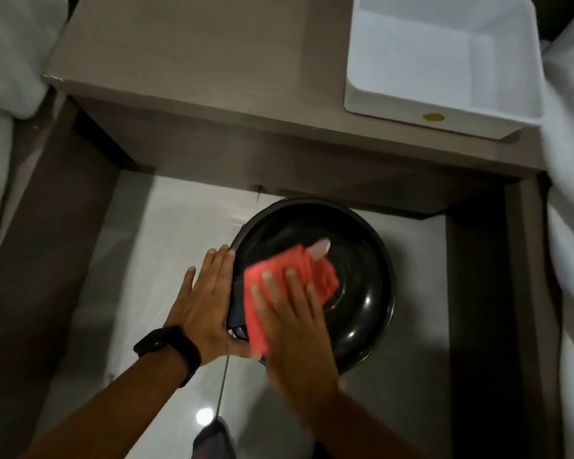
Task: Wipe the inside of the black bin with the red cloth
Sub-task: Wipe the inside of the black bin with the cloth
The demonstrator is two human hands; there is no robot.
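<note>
Pressing red cloth point(280, 293) seemingly inside black bin point(362, 260), blurred

Counter: we see a grey-brown top point(196, 51).
Tub: our white square tub point(444, 104) sits on its right end.
Floor: glossy pale tiles point(146, 260).
Towels: white cloth point(10, 54) at our left.

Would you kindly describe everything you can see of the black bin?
The black bin is round, glossy and looks like plastic, with a rolled rim and concentric rings on its base. It stands upright and open on the pale tiled floor, partly under the wooden counter. The left hand presses flat against its outer left wall, while the right hand holds the red cloth against the inner left wall near the rim.
</note>
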